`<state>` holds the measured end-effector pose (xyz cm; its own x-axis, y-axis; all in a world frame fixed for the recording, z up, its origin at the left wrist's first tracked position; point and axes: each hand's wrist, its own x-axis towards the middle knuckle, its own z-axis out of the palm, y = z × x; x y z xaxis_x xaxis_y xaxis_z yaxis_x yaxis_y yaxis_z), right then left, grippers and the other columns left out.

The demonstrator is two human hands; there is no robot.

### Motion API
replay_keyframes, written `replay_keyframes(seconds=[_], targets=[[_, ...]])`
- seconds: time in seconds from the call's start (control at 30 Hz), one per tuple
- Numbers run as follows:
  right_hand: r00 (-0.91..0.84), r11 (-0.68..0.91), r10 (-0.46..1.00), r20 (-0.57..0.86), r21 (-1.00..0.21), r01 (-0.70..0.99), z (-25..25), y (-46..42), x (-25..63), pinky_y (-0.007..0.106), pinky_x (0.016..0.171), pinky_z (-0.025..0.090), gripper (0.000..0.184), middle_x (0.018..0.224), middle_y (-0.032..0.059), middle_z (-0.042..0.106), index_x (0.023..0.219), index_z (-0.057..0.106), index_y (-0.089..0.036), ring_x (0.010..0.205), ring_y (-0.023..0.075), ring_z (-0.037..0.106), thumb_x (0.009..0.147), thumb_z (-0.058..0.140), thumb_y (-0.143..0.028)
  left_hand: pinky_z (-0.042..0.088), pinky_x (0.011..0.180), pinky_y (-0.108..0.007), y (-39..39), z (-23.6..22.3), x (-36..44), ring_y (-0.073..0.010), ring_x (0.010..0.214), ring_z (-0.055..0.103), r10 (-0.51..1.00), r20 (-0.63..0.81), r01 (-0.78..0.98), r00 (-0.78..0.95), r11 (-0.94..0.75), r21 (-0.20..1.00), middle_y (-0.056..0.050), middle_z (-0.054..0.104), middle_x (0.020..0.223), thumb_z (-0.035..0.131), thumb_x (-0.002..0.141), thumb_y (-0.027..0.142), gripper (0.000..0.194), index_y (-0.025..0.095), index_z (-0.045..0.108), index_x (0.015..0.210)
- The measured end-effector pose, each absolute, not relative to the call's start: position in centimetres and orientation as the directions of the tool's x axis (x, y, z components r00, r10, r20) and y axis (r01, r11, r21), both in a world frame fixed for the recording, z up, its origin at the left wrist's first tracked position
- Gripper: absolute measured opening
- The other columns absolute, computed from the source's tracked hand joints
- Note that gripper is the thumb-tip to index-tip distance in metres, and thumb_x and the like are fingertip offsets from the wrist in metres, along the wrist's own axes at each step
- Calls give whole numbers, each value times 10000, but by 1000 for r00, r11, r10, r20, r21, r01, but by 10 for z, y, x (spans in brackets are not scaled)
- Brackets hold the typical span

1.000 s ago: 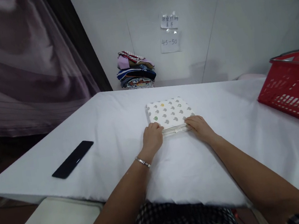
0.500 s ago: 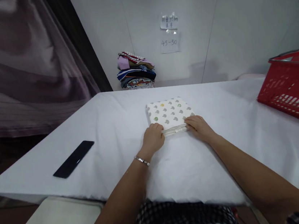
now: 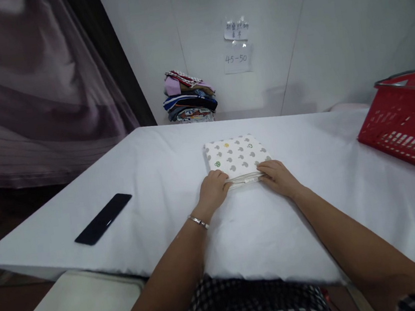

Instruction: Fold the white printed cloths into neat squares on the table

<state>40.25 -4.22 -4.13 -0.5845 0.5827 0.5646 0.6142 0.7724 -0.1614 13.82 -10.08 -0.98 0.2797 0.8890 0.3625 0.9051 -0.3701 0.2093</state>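
A folded white cloth with grey, green and yellow motifs lies flat on the white-covered table. My left hand grips its near left corner, fingers on top and thumb at the layered edge. At the near right corner, my right hand pinches the same edge the same way. Several layers of the fold show between the two hands. The undersides of my thumbs are partly hidden.
A dark flat slab lies on the table to the left. At the right stands a red plastic basket. A stack of folded fabrics rises behind the table's far edge, against the wall. A pale surface sits lower left.
Both hands keep their hold on the near corners of the cloth, which has stayed in place. The whole view has shifted very slightly.
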Motion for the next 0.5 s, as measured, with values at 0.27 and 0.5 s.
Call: replay_keyframes(seconds=[0.27, 0.5], targets=[[-585, 771, 579, 568, -150, 618, -43, -40, 403, 441, 930, 397, 286, 1157, 98, 616, 1146, 575, -219, 1088, 241, 536, 887, 484, -301, 414, 789, -321, -99, -9, 141, -184, 909, 489, 894, 358, 926, 269, -343, 160, -45, 567, 937, 480, 899, 278, 114, 191, 552, 888], [-585, 760, 589, 557, -136, 636, -38, -45, 399, 444, 932, 388, 299, 1163, 97, 608, 1149, 563, -225, 1091, 250, 527, 876, 506, -332, 406, 778, -333, -98, -12, 146, -190, 898, 487, 903, 371, 949, 217, -284, 135, -48, 565, 924, 469, 900, 250, 100, 191, 532, 849]])
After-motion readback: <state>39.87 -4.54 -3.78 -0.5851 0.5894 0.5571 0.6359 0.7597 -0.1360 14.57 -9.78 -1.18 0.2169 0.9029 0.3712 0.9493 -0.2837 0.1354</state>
